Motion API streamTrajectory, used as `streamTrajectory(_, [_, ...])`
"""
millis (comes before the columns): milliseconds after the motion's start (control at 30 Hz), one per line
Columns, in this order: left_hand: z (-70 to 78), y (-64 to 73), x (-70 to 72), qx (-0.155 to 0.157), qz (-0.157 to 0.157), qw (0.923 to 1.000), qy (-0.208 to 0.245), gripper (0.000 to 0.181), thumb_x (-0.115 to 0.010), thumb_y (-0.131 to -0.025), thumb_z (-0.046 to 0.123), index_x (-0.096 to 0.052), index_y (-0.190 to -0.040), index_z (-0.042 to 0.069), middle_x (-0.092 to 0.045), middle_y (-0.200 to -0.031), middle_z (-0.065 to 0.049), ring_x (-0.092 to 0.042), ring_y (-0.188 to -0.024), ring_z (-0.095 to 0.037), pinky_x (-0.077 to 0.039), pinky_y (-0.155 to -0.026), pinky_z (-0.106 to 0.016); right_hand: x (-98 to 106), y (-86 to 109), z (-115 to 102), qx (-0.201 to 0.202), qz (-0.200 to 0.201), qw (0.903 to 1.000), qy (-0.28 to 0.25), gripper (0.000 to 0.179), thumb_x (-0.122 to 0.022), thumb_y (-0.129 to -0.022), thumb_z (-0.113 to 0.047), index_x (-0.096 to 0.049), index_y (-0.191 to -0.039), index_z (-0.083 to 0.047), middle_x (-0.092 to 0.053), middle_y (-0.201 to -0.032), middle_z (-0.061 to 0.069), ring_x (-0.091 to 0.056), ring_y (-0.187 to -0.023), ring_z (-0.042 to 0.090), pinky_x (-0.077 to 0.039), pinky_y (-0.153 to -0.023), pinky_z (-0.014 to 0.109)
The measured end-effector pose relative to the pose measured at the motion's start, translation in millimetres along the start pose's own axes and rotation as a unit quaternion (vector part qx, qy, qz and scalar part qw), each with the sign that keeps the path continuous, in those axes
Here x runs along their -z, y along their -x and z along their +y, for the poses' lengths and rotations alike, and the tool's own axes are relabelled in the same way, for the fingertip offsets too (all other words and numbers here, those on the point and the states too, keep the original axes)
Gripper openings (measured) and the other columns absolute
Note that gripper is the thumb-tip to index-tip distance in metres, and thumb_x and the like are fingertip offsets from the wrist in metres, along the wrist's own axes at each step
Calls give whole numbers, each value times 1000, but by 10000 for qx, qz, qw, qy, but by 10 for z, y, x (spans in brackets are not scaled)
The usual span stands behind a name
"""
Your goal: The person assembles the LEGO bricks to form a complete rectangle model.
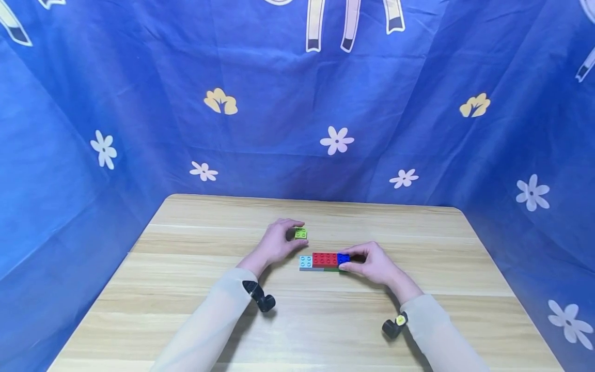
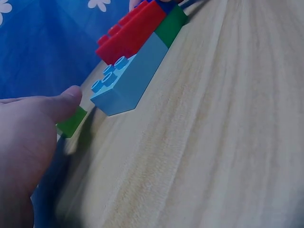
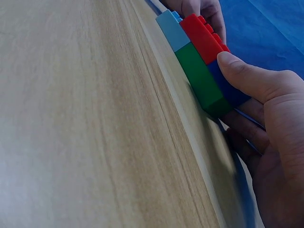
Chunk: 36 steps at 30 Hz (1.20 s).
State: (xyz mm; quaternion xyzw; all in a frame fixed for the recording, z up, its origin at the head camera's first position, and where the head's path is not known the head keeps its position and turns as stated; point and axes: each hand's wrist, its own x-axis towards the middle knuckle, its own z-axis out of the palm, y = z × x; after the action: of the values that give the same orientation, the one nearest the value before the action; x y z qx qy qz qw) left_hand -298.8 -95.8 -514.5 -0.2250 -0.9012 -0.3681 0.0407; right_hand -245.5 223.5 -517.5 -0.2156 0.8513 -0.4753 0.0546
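Note:
My left hand (image 1: 278, 239) has its thumb and a finger on either side of a small lime-green brick (image 1: 301, 233), pinching it behind the joined bricks. In the left wrist view, the thumb hides the upper part of that brick. My right hand (image 1: 377, 264) grips the right end of a two-layer row, its thumb on the dark blue brick (image 3: 227, 85). That blue brick and a longer red brick (image 1: 324, 259) form the top layer. Beneath them are a light blue brick (image 2: 130, 78) and a dark green brick (image 3: 202, 78), the light blue one's studs showing at the left end.
A pale wood-grain table (image 1: 297, 320) carries the bricks. Blue printed cloth (image 1: 279, 129) hangs behind the table and along both sides. Small black cameras are strapped at the left wrist (image 1: 260, 297) and right wrist (image 1: 394, 326).

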Motion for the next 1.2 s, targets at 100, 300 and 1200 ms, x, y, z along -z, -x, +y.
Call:
streamTrajectory(100, [-25, -15, -4, 36, -20, 9998, -191, 57, -86, -91, 37, -69, -138, 11, -68, -138, -7, -55, -131, -28, -32, -119, -52, -6, -3, -2, 19, -27, 10000, -9, 34, -91, -87, -31, -83, -118, -19, -79, -109, -5, -71, -105, 18, -55, -97, 40])
streamTrajectory(300, [-67, -24, -22, 89, -68, 9991, -415, 54, -86, -91, 37, -71, -135, 11, -72, -129, -4, -56, -121, -24, -36, -106, -48, -12, -9, 10, 69, -23, 10000, 29, 34, -91, -87, -31, -83, -117, -19, -79, -109, -6, -70, -104, 17, -55, -96, 38])
streamTrajectory(1200, [63, 106, 104, -6, -52, 9992, 391, 47, -88, -90, 30, -74, -130, 9, -75, -115, 1, -67, -110, -24, -46, -110, -50, -6, 18, 10, -27, 1, 9998, -191, 36, -91, -86, -30, -82, -118, -19, -79, -109, -4, -71, -105, 19, -53, -99, 42])
